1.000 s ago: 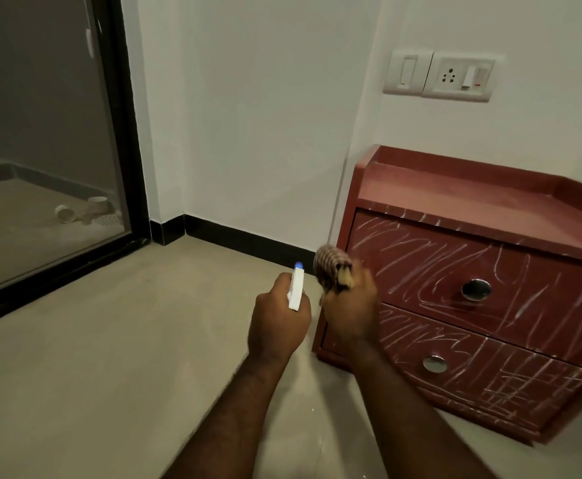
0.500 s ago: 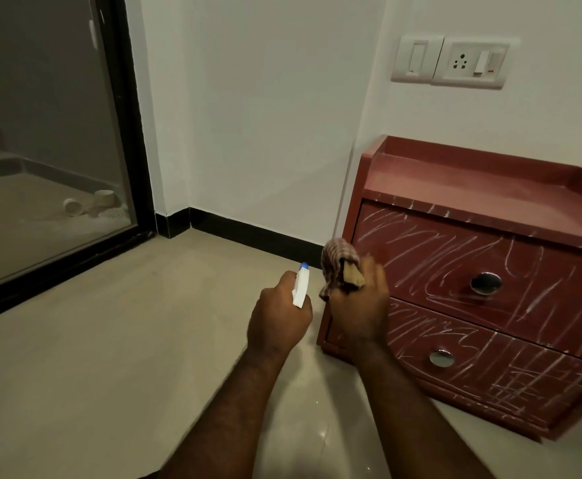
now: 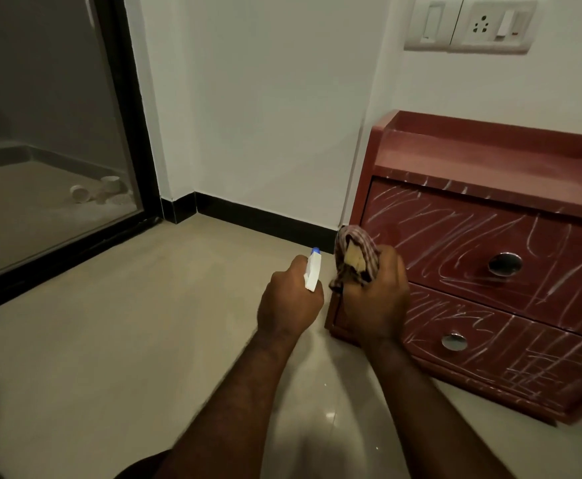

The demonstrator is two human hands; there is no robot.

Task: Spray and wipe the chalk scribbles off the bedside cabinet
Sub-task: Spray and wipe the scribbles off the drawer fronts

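Head view: left hand (image 3: 289, 299) grips a white spray bottle (image 3: 312, 273) w/ blue nozzle tip, fingers curled round it, held above the floor (image 3: 110, 340) just left of the cabinet. Right hand (image 3: 375, 302) clutches a bunched checked cloth (image 3: 355, 252), fingers closed round it, in front of the cabinet's near-left corner; contact w/ the wood can't be told. Red bedside cabinet (image 3: 489, 160) sits on the floor at right, against the wall. White chalk scribbles (image 3: 438, 233) cover both drawer fronts; each has a round metal knob (image 3: 505, 264). Switch plate (image 3: 469, 24) on wall above. Glass door (image 3: 40, 133) far left.
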